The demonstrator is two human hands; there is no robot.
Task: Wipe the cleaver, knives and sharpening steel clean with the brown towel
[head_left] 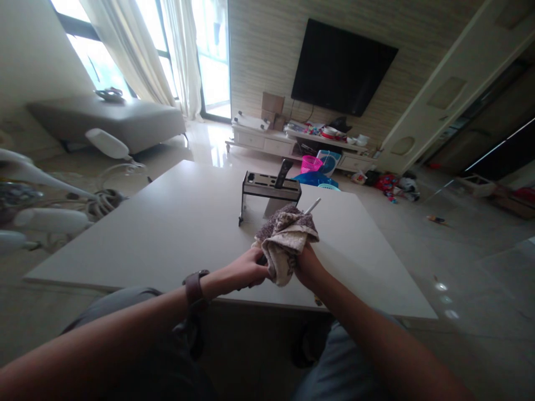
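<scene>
L hand [249, 269] curled round dark handle [262, 260]; R hand [310, 266] clutching cloth [288, 236], fingertips hid. Bundle's over tbl [359, 267], near side of slotted holder [262, 181]. Slim pale item [312, 206] pokes out; if sharp, a slip could nick R fingers thru folds. Loose cloth might snag holder, tip it.

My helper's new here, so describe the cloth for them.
Find the white table. Above its near edge, the left hand and right hand hold a crumpled brown-and-cream cloth. Unlike the boxy holder beyond, it's rumpled fabric.
</scene>
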